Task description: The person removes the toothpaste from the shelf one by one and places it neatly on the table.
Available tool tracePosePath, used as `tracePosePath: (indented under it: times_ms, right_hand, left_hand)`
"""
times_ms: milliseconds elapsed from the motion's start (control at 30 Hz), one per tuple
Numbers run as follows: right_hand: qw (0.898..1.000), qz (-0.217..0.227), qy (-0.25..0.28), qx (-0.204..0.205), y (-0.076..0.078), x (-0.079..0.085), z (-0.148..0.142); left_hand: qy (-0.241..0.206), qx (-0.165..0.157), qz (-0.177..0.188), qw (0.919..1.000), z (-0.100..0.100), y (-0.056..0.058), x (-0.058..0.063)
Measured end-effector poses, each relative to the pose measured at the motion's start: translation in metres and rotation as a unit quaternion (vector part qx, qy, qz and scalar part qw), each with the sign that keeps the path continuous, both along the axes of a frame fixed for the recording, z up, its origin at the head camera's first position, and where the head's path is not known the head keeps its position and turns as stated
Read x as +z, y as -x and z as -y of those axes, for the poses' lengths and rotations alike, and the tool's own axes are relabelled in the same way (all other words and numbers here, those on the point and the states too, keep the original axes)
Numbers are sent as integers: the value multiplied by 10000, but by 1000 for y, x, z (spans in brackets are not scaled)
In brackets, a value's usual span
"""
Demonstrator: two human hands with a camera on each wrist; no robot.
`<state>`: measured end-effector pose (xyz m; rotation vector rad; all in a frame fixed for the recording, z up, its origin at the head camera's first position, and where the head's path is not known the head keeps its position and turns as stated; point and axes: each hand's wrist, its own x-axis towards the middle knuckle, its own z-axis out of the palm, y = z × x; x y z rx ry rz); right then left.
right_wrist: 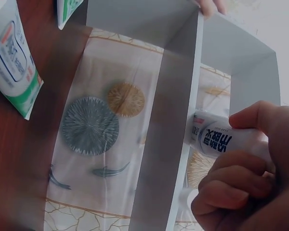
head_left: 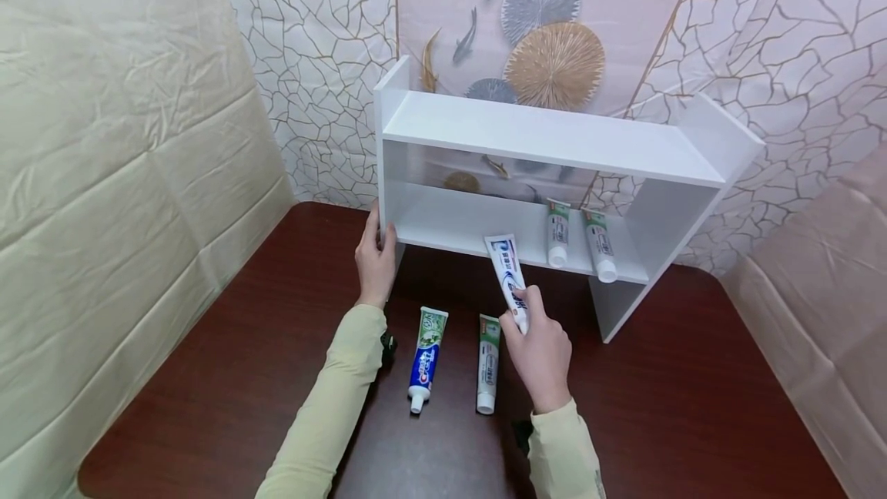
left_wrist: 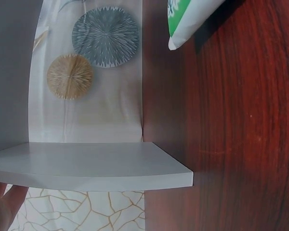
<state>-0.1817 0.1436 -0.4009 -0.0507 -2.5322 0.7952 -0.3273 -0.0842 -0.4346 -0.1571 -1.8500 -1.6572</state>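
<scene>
My right hand (head_left: pixel 543 349) grips a white and blue toothpaste tube (head_left: pixel 507 272) by its capped end. The tube's flat end lies over the front edge of the white shelf's (head_left: pixel 450 218) lower board. At the shelf's left side panel, my left hand (head_left: pixel 377 264) holds the panel near the lower board, thumb in front. Two green and white toothpaste tubes (head_left: pixel 557 233) lie on the lower board at the right, caps toward me. On the table, a blue and green toothpaste tube (head_left: pixel 426 356) and another green and white tube (head_left: pixel 488 364) lie between my arms.
The shelf stands at the back of the dark red-brown table (head_left: pixel 229 376), its upper board (head_left: pixel 547 133) above the tubes. Behind it hangs a patterned cloth (head_left: pixel 333 45). Cream cloth (head_left: pixel 138 137) drapes the left side.
</scene>
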Motion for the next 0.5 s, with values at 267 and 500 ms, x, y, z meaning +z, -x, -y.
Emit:
tracePosePath:
  times_ms: [267, 500]
  right_hand:
    - [9999, 66, 112, -19, -10, -5, -2]
    - [9995, 205, 221, 109, -20, -5, -5]
  left_hand:
    - [109, 7, -13, 9999, 0, -1, 0]
    - [145, 28, -24, 9999, 0, 1, -2]
